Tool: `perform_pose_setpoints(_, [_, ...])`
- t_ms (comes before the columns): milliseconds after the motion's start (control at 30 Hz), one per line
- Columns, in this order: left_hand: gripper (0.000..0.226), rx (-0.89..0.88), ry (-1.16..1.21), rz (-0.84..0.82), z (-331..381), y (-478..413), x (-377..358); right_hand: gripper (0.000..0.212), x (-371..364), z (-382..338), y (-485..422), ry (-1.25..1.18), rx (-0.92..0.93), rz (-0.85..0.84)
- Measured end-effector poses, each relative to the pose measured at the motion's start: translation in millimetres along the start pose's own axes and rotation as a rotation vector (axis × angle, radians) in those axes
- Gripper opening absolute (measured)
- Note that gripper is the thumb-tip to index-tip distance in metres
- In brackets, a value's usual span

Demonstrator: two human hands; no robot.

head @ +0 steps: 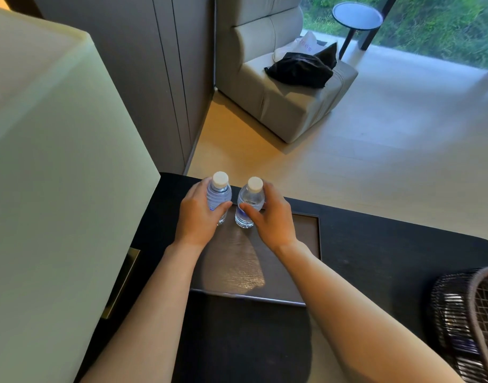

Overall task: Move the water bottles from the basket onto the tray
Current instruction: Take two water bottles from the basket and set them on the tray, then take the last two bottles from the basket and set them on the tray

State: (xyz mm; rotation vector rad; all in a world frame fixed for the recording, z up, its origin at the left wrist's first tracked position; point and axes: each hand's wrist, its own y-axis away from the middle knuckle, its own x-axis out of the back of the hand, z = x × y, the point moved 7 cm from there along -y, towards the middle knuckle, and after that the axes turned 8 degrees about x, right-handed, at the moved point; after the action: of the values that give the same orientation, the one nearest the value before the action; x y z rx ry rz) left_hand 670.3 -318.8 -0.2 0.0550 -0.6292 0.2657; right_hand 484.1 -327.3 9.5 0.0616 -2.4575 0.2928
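Two clear water bottles with white caps stand upright side by side at the far end of a dark rectangular tray point(306, 233) on a black table. My left hand point(198, 214) is wrapped around the left bottle point(219, 193). My right hand point(270, 217) grips the right bottle point(249, 201). Both bottle bases appear to rest on the tray surface. A dark woven wire basket point(464, 322) sits at the table's right edge, cut off by the frame; its inside is not visible.
A large cream lampshade point(52, 175) fills the left side, close to my left arm. Beyond the black table point(389, 244) lies a pale wood floor with a grey armchair point(287, 100) holding dark cloth, and a small round side table point(357, 16).
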Motion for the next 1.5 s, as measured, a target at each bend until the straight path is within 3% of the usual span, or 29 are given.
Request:
perform_pose_setpoints(300, [0.069, 0.032, 0.036, -0.038, -7.4, -0.8, -3.3, 0.062, 0.0, 1.8, 3.2, 0.011, -0.008, -0.007])
perform_pose_setpoints(500, [0.093, 0.132, 0.061, -0.073, -15.1, 2.2, -3.1, 0.076, 3.0, -1.0, 9.5, 0.038, -0.038, -0.024])
perform_pose_setpoints(733, [0.089, 0.250, -0.008, -0.086, -22.2, 47.8, 9.3, 0.087, 23.7, 6.3, 43.8, 0.168, -0.093, -0.025])
perform_pose_setpoints(867, [0.071, 0.297, -0.074, -0.079, -14.6, 97.0, 14.3, 0.078, 47.7, 18.0, 88.0, 0.304, -0.094, -0.041])
perform_pose_setpoints(967, [0.056, 0.248, -0.165, -0.139, -1.0, 138.6, 1.0, 0.071, 74.4, 29.2, 130.7, 0.384, -0.119, -0.071])
perform_pose_setpoints(1133, [0.049, 0.126, -0.310, -0.285, 39.4, 219.7, -43.8, 0.060, 138.0, 49.3, 210.2, 0.502, -0.144, -0.109])
perform_pose_setpoints(1500, [0.035, -0.104, -0.380, -0.451, 187.0, 418.9, -165.7, 0.051, 308.1, 95.5, 410.6, 0.577, -0.245, -0.063])
